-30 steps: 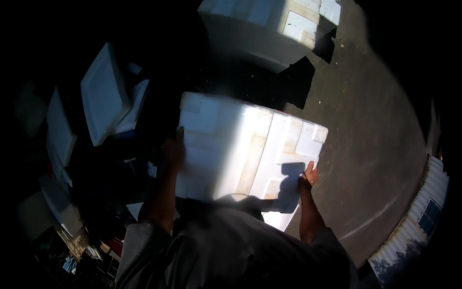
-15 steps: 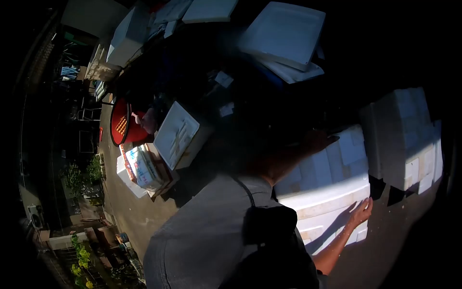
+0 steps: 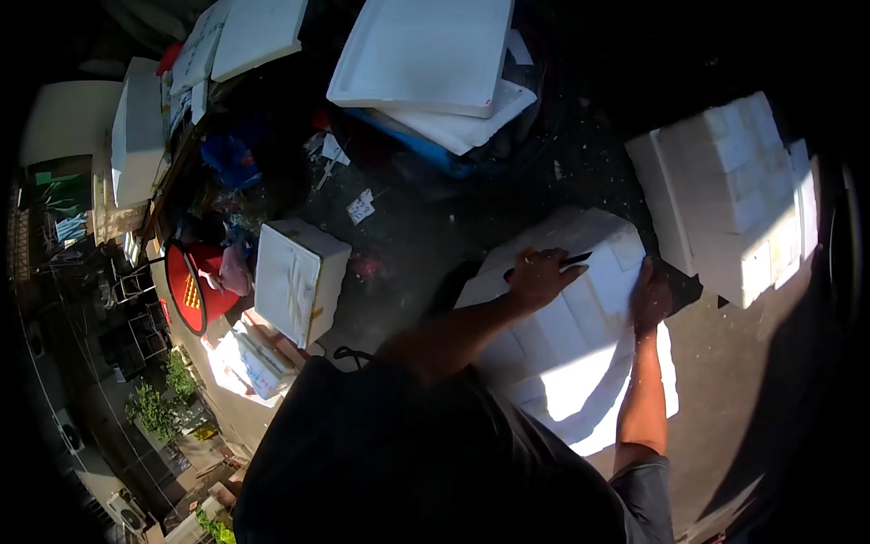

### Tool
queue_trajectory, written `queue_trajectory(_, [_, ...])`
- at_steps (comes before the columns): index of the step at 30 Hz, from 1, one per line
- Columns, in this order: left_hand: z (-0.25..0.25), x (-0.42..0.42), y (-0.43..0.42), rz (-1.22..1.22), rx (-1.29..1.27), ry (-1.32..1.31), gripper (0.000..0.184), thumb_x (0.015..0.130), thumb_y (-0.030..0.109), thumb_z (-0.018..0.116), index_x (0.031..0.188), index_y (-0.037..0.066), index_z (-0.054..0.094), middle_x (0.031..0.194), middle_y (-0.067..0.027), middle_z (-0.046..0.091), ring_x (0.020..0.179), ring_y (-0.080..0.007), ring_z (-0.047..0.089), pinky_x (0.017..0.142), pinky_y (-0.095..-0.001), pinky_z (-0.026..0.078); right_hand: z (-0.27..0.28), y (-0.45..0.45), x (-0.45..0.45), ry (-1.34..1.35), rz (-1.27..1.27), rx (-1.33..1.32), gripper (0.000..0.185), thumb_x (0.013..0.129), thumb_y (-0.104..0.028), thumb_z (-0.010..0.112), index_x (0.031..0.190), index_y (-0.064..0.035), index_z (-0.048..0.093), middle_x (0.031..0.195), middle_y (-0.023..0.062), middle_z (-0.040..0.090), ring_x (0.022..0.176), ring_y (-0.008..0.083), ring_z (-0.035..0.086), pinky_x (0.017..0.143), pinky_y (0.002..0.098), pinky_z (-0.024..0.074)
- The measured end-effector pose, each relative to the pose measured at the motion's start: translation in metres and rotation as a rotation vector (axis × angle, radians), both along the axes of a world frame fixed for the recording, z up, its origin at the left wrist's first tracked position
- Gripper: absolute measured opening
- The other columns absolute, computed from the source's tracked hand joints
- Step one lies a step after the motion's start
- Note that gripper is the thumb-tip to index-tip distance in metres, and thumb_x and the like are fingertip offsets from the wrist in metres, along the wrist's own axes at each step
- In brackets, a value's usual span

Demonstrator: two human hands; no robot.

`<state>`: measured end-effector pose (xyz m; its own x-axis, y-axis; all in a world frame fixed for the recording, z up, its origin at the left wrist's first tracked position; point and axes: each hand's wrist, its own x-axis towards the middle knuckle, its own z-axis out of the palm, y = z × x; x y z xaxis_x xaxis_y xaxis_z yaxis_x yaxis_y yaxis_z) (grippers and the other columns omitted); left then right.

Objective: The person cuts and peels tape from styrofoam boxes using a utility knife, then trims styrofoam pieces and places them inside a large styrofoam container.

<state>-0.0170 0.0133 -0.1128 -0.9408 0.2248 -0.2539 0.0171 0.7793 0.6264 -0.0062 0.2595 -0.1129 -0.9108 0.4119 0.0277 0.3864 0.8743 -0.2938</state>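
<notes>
My left hand (image 3: 541, 279) is closed around a dark slim tool (image 3: 576, 258) that looks like a knife, just over the top of a white foam box (image 3: 580, 313). The tool's tip points right, towards the box's far right corner. At that corner my right hand (image 3: 651, 295) holds the box's edge, its fingers pressed together and partly in shade. The box stands tilted in view in front of my body, its near side in bright sun. Whether the blade touches the foam cannot be made out.
More foam boxes (image 3: 739, 195) stand at the right. Foam lids (image 3: 421, 54) lie on a dark bin at the top. Left of me are an open foam box (image 3: 290, 286), a red tub (image 3: 195, 290) and packages (image 3: 254, 358). Paper scraps (image 3: 361, 208) lie on the dark ground.
The view has swung left, bringing in the tub and packages. My left hand has come from the box's side to above its top, with the dark tool now visible. My right hand has moved to the far corner.
</notes>
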Motion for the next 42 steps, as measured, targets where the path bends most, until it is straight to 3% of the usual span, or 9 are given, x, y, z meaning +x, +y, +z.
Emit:
queue_trajectory(3, [-0.002,-0.024,0.029,0.006,0.077,-0.183,0.053,0.092,0.057,0.058,0.109,0.008,0.069,0.096,-0.0164,0.072,0.091,-0.0359,0.069,0.081,-0.0460,0.054,0.003,0.029,-0.020,-0.293,-0.111,-0.005,0.065,0.098,-0.059,0.041,0.082,-0.0051,0.073,0.081,0.0239,0.069,0.082,0.0438,0.068,0.074,0.0490,0.0535])
queue_trajectory(8, [0.011,-0.010,0.000,0.030,0.077,-0.313,0.055,0.092,0.059,0.057,0.114,0.009,0.066,0.104,-0.0205,0.070,0.098,-0.0401,0.066,0.082,-0.0502,0.052,0.012,0.001,-0.007,-0.372,-0.161,-0.077,0.062,0.097,-0.063,0.038,0.104,-0.0141,0.075,0.097,0.0211,0.071,0.096,0.0400,0.068,0.086,0.0464,0.0528])
queue_trajectory(13, [-0.002,0.006,0.003,0.047,0.129,-0.268,0.057,0.091,0.059,0.058,0.115,0.008,0.065,0.103,-0.0203,0.070,0.099,-0.0415,0.066,0.084,-0.0506,0.052,0.020,0.008,-0.001,-0.249,-0.201,-0.204,0.056,0.095,-0.057,0.050,0.105,-0.0068,0.073,0.101,0.0203,0.072,0.098,0.0382,0.068,0.095,0.0466,0.0483])
queue_trajectory(16, [-0.011,0.008,-0.005,0.015,0.201,-0.190,0.057,0.090,0.060,0.059,0.113,0.008,0.066,0.100,-0.0200,0.070,0.096,-0.0422,0.066,0.082,-0.0513,0.052,-0.006,0.017,0.034,0.187,-0.195,-0.281,0.049,0.093,-0.047,0.060,0.112,-0.0032,0.069,0.108,0.0178,0.071,0.102,0.0381,0.066,0.108,0.0535,0.0356])
queue_trajectory(17, [-0.014,0.011,-0.006,-0.020,0.174,-0.198,0.052,0.091,0.056,0.060,0.110,0.008,0.067,0.094,-0.0187,0.070,0.092,-0.0414,0.067,0.081,-0.0511,0.052,-0.007,0.029,0.054,0.155,-0.200,-0.223,0.048,0.091,-0.039,0.066,0.122,-0.0021,0.063,0.119,0.0165,0.067,0.110,0.0358,0.063,0.115,0.0588,0.0221])
queue_trajectory(22, [-0.001,0.039,-0.043,0.109,0.197,0.011,0.037,0.095,0.043,0.060,0.108,0.009,0.068,0.092,-0.0165,0.070,0.089,-0.0376,0.068,0.080,-0.0506,0.052,0.013,0.043,0.256,0.177,-0.709,-0.150,0.055,0.097,-0.039,0.056,0.135,0.0008,0.052,0.134,0.0202,0.057,0.128,0.0383,0.050,0.116,0.0619,0.0146])
queue_trajectory(25, [0.008,0.075,-0.091,0.025,0.043,-0.003,0.042,0.096,0.045,0.059,0.112,0.007,0.068,0.093,-0.0178,0.071,0.089,-0.0372,0.068,0.081,-0.0488,0.052,0.015,0.020,0.396,-0.126,-1.052,0.141,0.059,0.100,-0.045,0.046,0.133,0.0031,0.053,0.130,0.0239,0.058,0.125,0.0413,0.052,0.113,0.0620,0.0213])
queue_trajectory(30, [0.006,0.112,-0.099,0.058,-0.003,-0.067,0.053,0.093,0.053,0.060,0.115,0.005,0.068,0.092,-0.0198,0.071,0.089,-0.0393,0.069,0.080,-0.0463,0.053,-0.009,-0.044,0.493,-0.056,-1.482,-0.456,0.068,0.103,-0.051,0.034,0.115,0.0083,0.064,0.118,0.0256,0.066,0.113,0.0450,0.059,0.099,0.0530,0.0411])
queue_trajectory(42, [-0.002,0.113,-0.080,0.026,-0.017,-0.068,0.069,0.094,0.061,0.053,0.116,-0.002,0.067,0.101,-0.0287,0.069,0.098,-0.0436,0.067,0.085,-0.0473,0.052,-0.035,-0.043,0.501,-0.170,-1.349,-0.163,0.066,0.104,-0.050,0.029,0.113,0.0026,0.066,0.112,0.0270,0.067,0.103,0.0487,0.060,0.092,0.0533,0.0444])
